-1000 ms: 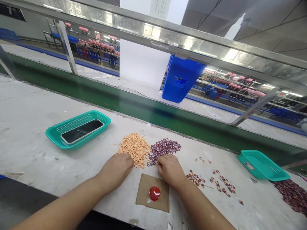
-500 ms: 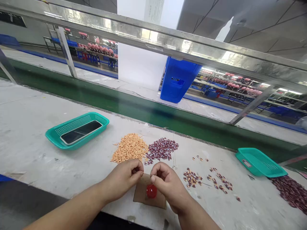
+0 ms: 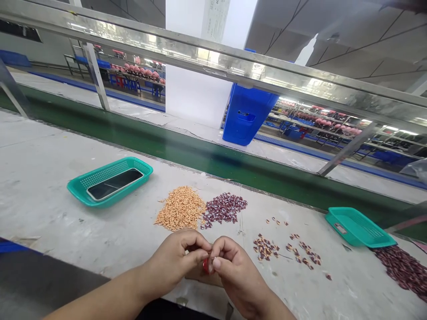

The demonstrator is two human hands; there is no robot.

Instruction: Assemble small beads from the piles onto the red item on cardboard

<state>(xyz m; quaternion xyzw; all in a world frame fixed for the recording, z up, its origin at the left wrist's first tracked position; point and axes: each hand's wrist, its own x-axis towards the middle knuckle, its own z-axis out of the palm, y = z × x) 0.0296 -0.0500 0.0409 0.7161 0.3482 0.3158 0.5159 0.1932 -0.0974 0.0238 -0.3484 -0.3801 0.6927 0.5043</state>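
Note:
My left hand (image 3: 180,258) and my right hand (image 3: 237,272) meet fingertip to fingertip, both closed in a pinch. Whatever sits between the fingertips is too small and covered to make out. A shiny red round piece (image 3: 205,266) shows partly between the hands, over a brown cardboard piece (image 3: 203,278); whether the fingers touch it I cannot tell. Just beyond the hands lie a heap of small orange pieces (image 3: 182,208) and, beside it, a heap of small dark purple-red pieces (image 3: 225,208).
Small two-coloured pieces (image 3: 265,247) lie scattered to the right. A green basket (image 3: 108,202) at left holds a dark-screened phone (image 3: 115,183). Another green basket (image 3: 362,229) stands at right, near a dark red heap (image 3: 402,271). A green strip (image 3: 187,146) runs behind.
My hands have come together, and their fingertips now meet. They cover more of the red piece and of the cardboard. The view has shifted slightly.

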